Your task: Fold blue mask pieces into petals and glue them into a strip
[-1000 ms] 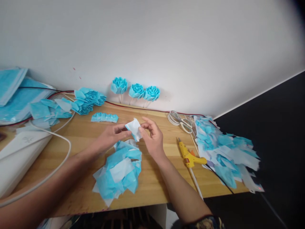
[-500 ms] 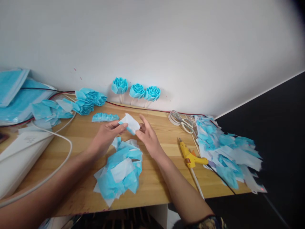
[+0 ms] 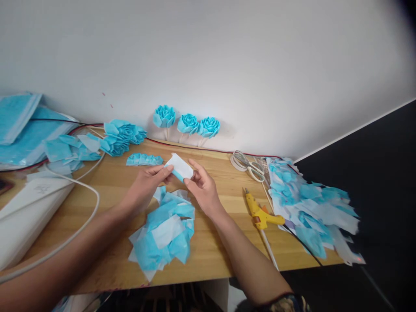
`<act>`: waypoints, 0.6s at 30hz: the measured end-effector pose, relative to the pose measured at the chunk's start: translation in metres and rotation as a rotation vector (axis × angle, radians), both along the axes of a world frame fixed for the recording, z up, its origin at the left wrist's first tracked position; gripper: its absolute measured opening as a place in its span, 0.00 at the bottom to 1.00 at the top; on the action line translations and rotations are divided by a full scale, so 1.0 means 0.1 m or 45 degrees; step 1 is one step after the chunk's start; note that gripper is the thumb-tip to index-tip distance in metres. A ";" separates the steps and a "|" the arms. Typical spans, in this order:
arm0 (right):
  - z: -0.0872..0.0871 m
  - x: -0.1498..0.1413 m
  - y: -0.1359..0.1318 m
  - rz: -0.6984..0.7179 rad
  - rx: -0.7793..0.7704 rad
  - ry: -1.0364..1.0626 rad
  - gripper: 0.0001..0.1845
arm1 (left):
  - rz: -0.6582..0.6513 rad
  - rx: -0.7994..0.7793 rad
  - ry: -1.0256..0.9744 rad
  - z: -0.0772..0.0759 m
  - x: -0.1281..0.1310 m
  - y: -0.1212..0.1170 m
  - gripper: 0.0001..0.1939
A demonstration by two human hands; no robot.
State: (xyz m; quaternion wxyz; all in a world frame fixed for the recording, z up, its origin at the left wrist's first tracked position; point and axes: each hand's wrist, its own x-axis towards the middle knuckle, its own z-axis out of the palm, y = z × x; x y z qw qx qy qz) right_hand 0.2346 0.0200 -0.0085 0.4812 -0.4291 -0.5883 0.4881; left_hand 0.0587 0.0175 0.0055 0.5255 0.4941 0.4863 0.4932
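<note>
My left hand (image 3: 146,186) and my right hand (image 3: 203,188) together pinch a small piece of white and blue tissue (image 3: 180,167) a little above the wooden table (image 3: 224,242). The left fingers grip its left edge, the right thumb and fingers close on its right edge. Just below the hands lies a loose pile of blue and white cut pieces (image 3: 165,232). A short folded blue strip (image 3: 144,160) rests on the table beyond my left hand.
Three blue paper flowers (image 3: 186,123) lean on the wall, more blue flowers (image 3: 121,136) lie at left. A yellow glue gun (image 3: 259,212), scissors (image 3: 247,164) and a heap of scraps (image 3: 308,208) are at right. A white box (image 3: 29,212) and cable (image 3: 81,225) lie left.
My right hand let the piece go half a second ago and has closed on its right edge again. Both hands shifted slightly up and away with it.
</note>
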 end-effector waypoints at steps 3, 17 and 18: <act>0.01 0.00 -0.01 -0.043 0.045 -0.038 0.31 | -0.035 0.009 -0.092 0.02 0.01 0.00 0.16; 0.03 0.02 -0.03 -0.018 0.072 -0.102 0.29 | -0.056 -0.038 0.010 -0.01 -0.01 0.01 0.15; 0.04 0.03 -0.03 -0.008 0.062 -0.082 0.29 | -0.063 -0.040 0.007 0.00 -0.01 0.00 0.15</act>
